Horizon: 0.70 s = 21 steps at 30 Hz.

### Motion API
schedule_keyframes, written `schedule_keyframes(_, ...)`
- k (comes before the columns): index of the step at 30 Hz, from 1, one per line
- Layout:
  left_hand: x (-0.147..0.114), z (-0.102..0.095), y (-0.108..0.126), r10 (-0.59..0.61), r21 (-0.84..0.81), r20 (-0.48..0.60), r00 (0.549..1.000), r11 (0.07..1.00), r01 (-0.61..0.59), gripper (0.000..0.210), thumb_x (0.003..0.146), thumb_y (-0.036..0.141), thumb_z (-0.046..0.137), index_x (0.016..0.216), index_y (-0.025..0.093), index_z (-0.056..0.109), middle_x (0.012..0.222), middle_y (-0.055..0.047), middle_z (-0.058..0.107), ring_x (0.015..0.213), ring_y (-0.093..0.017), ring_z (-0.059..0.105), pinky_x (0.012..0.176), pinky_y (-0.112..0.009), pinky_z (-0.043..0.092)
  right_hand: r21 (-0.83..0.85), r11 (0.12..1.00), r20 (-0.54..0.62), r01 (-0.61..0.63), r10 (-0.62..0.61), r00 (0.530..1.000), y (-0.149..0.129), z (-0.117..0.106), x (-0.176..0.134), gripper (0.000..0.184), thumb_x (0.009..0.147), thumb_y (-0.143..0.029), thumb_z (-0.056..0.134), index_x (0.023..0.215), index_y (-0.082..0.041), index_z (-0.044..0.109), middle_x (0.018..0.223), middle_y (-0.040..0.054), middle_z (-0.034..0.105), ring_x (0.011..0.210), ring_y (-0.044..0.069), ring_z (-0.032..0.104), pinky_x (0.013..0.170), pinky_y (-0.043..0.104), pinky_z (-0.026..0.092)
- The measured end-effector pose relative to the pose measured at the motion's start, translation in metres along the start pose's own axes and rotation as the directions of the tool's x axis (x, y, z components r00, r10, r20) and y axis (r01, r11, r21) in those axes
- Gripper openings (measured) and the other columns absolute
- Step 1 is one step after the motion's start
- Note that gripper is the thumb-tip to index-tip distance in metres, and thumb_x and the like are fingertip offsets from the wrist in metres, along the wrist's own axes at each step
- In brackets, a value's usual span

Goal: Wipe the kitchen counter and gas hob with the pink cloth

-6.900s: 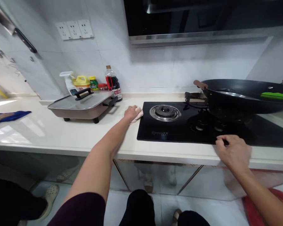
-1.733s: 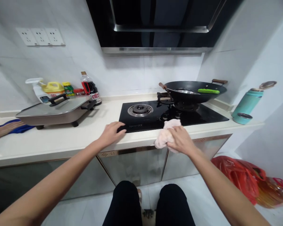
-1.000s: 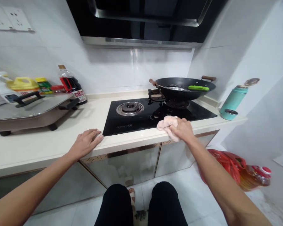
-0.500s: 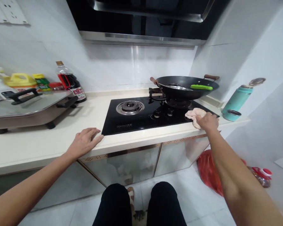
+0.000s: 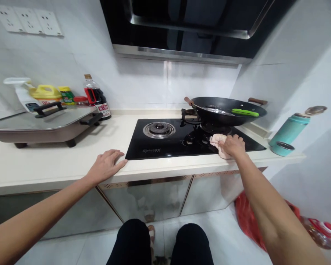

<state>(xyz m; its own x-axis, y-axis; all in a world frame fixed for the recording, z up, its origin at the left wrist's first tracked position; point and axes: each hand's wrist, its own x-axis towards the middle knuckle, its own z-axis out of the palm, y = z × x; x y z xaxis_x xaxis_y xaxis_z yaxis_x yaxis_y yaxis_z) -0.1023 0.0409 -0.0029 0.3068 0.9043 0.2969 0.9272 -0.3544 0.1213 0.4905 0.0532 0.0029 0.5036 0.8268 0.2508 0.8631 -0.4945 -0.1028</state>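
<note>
A pale pink cloth (image 5: 220,145) is bunched under my right hand (image 5: 233,145), which presses it on the front right part of the black gas stove (image 5: 165,148). The cloth's left end lies close to the two control knobs (image 5: 198,139), and part of it hangs over the stove's front edge. My left hand (image 5: 107,165) rests on the pale countertop (image 5: 71,160), fingers spread, by the stove's front left corner. It holds nothing. Behind the cloth a black wok (image 5: 219,106) with wooden handles sits on the right burner, a green-handled utensil (image 5: 245,112) lying in it.
Left of the stove stands a lidded electric pan (image 5: 41,134), with a dark sauce bottle (image 5: 98,101) and a spray bottle (image 5: 21,94) behind it. A teal flask (image 5: 289,129) and its cup (image 5: 283,148) stand near the right wall. Overhead hangs a range hood (image 5: 182,53).
My right hand has slid the cloth leftward along the stove's front, toward the knobs. My left hand stays by the stove's corner. The camera view has shifted a little.
</note>
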Motion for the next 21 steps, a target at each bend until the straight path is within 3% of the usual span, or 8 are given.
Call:
schedule_keyframes(6, 0.000, -0.004, 0.004, 0.002, -0.009, 0.005, 1.000, 1.000, -0.002, 0.056, 0.096, 0.066, 0.043, 0.123, 0.025, 0.069, 0.140, -0.011, 0.066, 0.131, -0.034, 0.057, 0.106, -0.049, 0.043, 0.083, 0.996, -0.066, 0.016, -0.011, 0.998, -0.040, 0.011, 0.033, 0.063, 0.098, -0.053, 0.048, 0.143, -0.009, 0.052, 0.143, 0.0256, 0.050, 0.131, 0.040, 0.047, 0.109, 0.051, 0.038)
schedule_keyframes(10, 0.001, -0.006, 0.007, 0.007, -0.016, 0.002, 1.000, 1.000, -0.007, 0.051, 0.094, 0.062, 0.045, 0.121, 0.026, 0.070, 0.137, -0.011, 0.067, 0.130, -0.034, 0.057, 0.106, -0.050, 0.043, 0.143, 0.988, -0.048, 0.051, -0.045, 0.998, -0.047, 0.010, 0.034, 0.059, 0.100, -0.053, 0.044, 0.153, -0.028, 0.046, 0.150, 0.0191, 0.047, 0.133, 0.041, 0.046, 0.108, 0.057, 0.037)
schedule_keyframes(12, 0.000, -0.006, 0.008, 0.002, -0.022, -0.001, 1.000, 1.000, -0.002, 0.051, 0.093, 0.061, 0.047, 0.120, 0.026, 0.070, 0.137, -0.011, 0.067, 0.129, -0.035, 0.057, 0.106, -0.050, 0.043, 0.109, 0.992, -0.022, 0.062, -0.060, 0.998, -0.045, 0.007, 0.024, 0.053, 0.102, -0.049, 0.039, 0.148, -0.028, 0.052, 0.149, 0.0187, 0.049, 0.132, 0.042, 0.047, 0.105, 0.058, 0.038)
schedule_keyframes(17, -0.002, -0.003, 0.008, 0.011, -0.047, -0.033, 0.999, 0.999, -0.013, 0.049, 0.095, 0.059, 0.046, 0.121, 0.026, 0.071, 0.136, -0.011, 0.067, 0.128, -0.035, 0.057, 0.107, -0.050, 0.043, -0.039, 0.997, -0.082, 0.068, -0.071, 0.994, -0.037, -0.001, -0.023, 0.055, 0.100, -0.050, 0.041, 0.135, -0.012, 0.061, 0.136, 0.0233, 0.057, 0.121, 0.041, 0.054, 0.098, 0.052, 0.044)
schedule_keyframes(21, -0.003, 0.000, 0.009, 0.022, -0.035, -0.053, 0.998, 0.999, -0.024, 0.048, 0.095, 0.057, 0.047, 0.120, 0.025, 0.072, 0.135, -0.012, 0.067, 0.127, -0.035, 0.057, 0.107, -0.051, 0.043, -0.141, 0.983, -0.093, 0.120, -0.134, 0.987, -0.040, -0.011, -0.064, 0.053, 0.100, -0.049, 0.041, 0.126, -0.011, 0.065, 0.129, 0.0235, 0.061, 0.113, 0.039, 0.059, 0.092, 0.047, 0.046)
